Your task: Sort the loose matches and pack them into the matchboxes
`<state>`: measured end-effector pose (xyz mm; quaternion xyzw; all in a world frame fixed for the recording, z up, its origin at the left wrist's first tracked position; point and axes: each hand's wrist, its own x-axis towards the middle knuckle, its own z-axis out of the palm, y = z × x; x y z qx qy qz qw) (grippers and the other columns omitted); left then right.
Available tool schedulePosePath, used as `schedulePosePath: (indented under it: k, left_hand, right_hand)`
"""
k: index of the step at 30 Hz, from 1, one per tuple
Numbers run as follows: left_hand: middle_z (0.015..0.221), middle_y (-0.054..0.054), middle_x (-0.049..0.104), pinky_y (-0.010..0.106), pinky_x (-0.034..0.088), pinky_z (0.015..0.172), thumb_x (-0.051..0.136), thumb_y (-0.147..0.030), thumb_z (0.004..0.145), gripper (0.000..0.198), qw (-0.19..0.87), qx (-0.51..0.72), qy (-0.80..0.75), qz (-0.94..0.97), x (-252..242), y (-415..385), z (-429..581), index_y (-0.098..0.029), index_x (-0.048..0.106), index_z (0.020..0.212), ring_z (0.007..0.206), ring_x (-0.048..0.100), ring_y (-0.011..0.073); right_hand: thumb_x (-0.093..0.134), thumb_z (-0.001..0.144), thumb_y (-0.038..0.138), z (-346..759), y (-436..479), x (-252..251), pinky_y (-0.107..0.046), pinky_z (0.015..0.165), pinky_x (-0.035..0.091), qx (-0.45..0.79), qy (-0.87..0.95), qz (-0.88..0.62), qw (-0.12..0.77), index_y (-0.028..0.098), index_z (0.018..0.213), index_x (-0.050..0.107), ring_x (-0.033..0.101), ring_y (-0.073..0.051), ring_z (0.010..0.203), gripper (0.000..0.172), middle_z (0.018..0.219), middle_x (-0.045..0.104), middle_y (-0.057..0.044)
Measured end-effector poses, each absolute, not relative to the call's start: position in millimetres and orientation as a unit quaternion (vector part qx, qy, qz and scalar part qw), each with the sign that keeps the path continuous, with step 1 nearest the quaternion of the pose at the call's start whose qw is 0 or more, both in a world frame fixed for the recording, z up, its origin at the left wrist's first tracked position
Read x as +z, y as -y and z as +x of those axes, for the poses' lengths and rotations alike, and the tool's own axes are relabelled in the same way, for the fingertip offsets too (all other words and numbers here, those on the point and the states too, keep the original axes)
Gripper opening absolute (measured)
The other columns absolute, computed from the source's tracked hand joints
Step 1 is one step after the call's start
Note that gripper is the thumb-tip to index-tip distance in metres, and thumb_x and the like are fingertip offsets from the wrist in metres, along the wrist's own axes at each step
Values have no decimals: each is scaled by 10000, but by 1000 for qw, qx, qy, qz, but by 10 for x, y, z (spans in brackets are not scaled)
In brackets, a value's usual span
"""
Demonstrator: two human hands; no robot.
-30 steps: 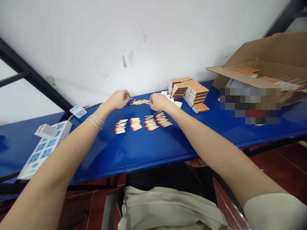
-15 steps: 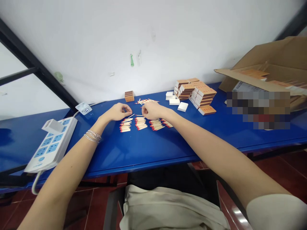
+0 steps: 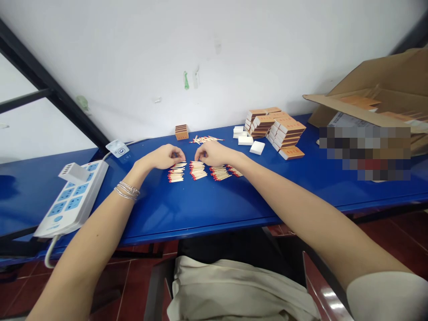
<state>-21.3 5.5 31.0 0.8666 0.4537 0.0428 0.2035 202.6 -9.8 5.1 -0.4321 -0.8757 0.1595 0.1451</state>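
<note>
A left hand (image 3: 163,157) and a right hand (image 3: 211,154) bunch their fingers (image 3: 198,155) over piles of red-tipped wooden matches (image 3: 198,170) on a blue tabletop (image 3: 200,214).
Both sets of fingers curve down with the tips drawn together, right at the two piles beneath them; whether they pinch any match cannot be told. Two more piles lie right of the fingers, and loose matches (image 3: 205,140) lie just beyond them. Farther right stand stacked orange matchboxes (image 3: 286,133) and white matchbox trays (image 3: 245,140); a power strip (image 3: 75,196) lies well left.
</note>
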Motion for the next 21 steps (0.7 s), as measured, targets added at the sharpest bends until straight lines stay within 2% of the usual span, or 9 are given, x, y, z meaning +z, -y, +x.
schedulePosePath:
  k: [3,9,14,16,18,21]
  left_hand:
    - [909,46,752,267,492,721,541,-367,784,312,213,38,-453,865,366,-12,-246,-165,731,927,771,641,173]
    - [921,68,741,287,507,742,529,-319,788,310,204,63,-466,858,396,-95,-246,-144,709,968,788,650,181]
    - [904,64,721,302,491,779,562,-236,792,267,79,89,-476,871,353,-341,9,-151,711,996,780,634,181]
    - [921,80,703,310,486,796,550,-184,801,292,17,92,-465,880,318,-456,139,-147,700,1049,833,631,200]
    - [1015,99,672,318,473,852,541,-160,820,295,-47,80,-456,885,275,-554,250,-156,687,1077,948,619,220]
    - [1106,110,615,331,455,896,559,-213,861,271,-102,52,-469,876,219,-647,361,-178,669,1105,1034,598,240]
  right_hand:
    - [520,746,97,2091,107,128,-229,672,417,152,865,-455,148,204,986,772,606,-135,710,365,843,742,-21]
    - [528,800,135,2294,-43,134,-355,883,415,57,807,-563,168,200,1023,748,637,-229,925,321,976,740,-60]
    - [543,848,203,2283,-125,33,-423,924,392,35,814,-558,154,217,1128,718,617,-272,1011,330,1067,711,-95]
    - [548,868,240,2231,-123,17,-422,915,390,33,824,-546,151,231,1148,708,609,-274,1028,323,1071,702,-97]
    - [542,879,254,2187,-116,16,-404,899,391,35,834,-531,147,234,1114,715,602,-268,1037,292,1052,702,-92]
    - [537,861,207,2174,-116,32,-384,893,390,39,835,-530,143,216,988,732,610,-252,1019,233,1018,708,-82]
